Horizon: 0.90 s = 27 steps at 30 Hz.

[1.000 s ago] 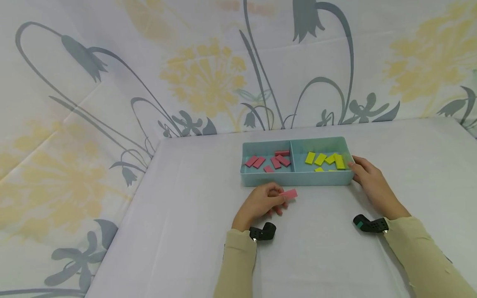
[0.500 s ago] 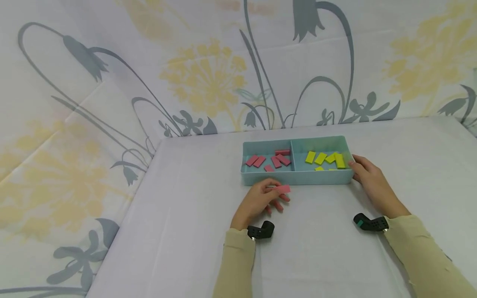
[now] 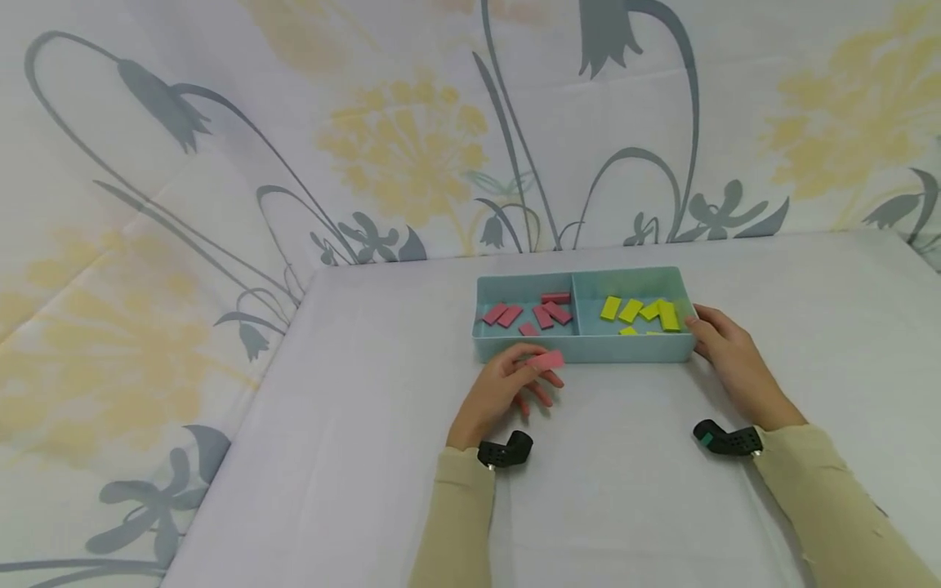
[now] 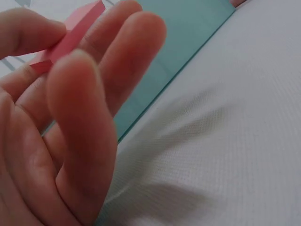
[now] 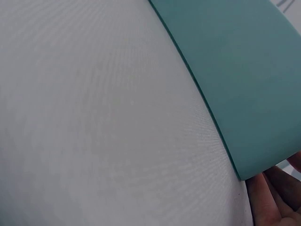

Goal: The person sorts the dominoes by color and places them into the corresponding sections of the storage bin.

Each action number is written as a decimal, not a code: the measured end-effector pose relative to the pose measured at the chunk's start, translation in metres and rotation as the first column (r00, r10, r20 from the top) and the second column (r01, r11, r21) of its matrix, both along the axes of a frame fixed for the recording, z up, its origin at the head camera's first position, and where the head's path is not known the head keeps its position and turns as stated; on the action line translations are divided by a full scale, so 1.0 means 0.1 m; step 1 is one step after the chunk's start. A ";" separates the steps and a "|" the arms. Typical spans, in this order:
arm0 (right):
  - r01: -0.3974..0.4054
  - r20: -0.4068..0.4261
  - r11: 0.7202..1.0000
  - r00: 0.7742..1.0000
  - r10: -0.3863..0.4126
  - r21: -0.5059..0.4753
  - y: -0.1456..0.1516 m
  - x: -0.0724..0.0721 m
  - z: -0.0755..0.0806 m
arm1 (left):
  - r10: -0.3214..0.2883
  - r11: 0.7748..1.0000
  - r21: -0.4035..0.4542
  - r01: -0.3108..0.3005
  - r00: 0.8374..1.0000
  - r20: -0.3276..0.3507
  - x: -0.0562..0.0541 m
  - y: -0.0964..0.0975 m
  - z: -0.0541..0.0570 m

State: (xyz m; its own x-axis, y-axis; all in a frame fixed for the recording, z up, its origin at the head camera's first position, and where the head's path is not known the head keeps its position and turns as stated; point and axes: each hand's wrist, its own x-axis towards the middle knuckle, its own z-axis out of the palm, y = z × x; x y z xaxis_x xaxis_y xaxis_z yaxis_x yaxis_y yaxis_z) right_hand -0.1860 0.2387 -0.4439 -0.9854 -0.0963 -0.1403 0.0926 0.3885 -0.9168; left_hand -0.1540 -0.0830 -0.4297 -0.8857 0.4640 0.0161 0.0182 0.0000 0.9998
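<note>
A pale teal two-compartment box (image 3: 588,350) stands on the white table. Several pink blocks (image 3: 510,316) lie in its left compartment and several yellow blocks (image 3: 631,310) in its right one. In front of the left compartment, my left hand (image 3: 494,390) pinches one flat pink block (image 3: 547,360) between thumb and forefinger. The left wrist view has that pink block (image 4: 77,33) tilted, with the other fingers spread below it. At the box's right end, my right hand (image 3: 735,363) holds the wall, thumb at the rim. Its fingers (image 5: 263,197) partly show beside the box corner in the right wrist view.
White cloth covers the table (image 3: 353,408). Behind and to the left hangs a floral cloth (image 3: 412,155) with grey and yellow flowers. A divider (image 3: 576,306) separates the box's two compartments. Both wrists wear black camera straps (image 3: 506,451).
My left hand has shifted slightly left and toward the box with the pink block, its lower fingers spreading. The right hand stays at the box's right end.
</note>
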 end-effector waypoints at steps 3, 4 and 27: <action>0.001 -0.005 1.000 1.000 -0.001 -0.003 -0.02 0.00 0.01 | -0.030 0.999 0.021 0.029 1.000 0.007 0.00 -0.02 0.01; 0.001 -0.007 1.000 1.000 -0.001 -0.003 -0.02 0.00 0.02 | -0.047 0.999 0.030 0.046 0.999 0.016 0.00 -0.03 0.01; -0.004 -0.024 1.000 1.000 0.004 0.008 -0.02 0.01 0.02 | 0.034 0.960 0.277 -0.043 0.999 0.035 -0.10 -0.06 -0.17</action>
